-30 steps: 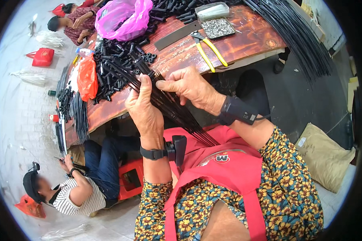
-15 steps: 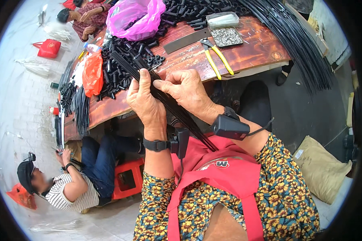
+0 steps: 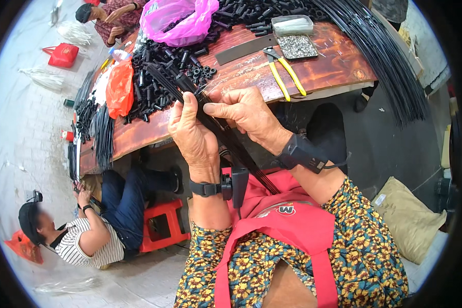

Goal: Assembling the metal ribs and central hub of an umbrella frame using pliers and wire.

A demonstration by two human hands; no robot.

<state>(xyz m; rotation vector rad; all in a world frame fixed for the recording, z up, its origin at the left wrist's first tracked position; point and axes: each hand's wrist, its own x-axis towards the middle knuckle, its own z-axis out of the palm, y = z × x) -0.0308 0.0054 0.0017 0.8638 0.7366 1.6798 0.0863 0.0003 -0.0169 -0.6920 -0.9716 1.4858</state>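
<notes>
A bundle of thin black rods (image 3: 236,145) slants from above the table edge down to my red apron (image 3: 292,220). My left hand (image 3: 194,134) is closed round its upper part, thumb pointing up. Beside it my right hand (image 3: 249,114) pinches at the bundle with thumb and fingers; the fingertips are partly hidden, and a black cylindrical fitting (image 3: 184,81) shows just beyond the hands, near the rod tips. Past them, a heap of black tubular parts (image 3: 151,77) lies on the wooden table (image 3: 339,51).
Yellow-handled pliers (image 3: 285,77) and a flat metal bar (image 3: 244,50) lie by a tray of small metal pieces (image 3: 297,47). A pink bag (image 3: 177,25) and an orange bag (image 3: 119,92) rest among the parts. Long black rods (image 3: 380,61) overhang the right edge. A co-worker (image 3: 87,231) sits at left.
The view has shifted slightly, so the table things sit a little differently. Both hands keep their hold on the rods, with small finger movements of the right hand.
</notes>
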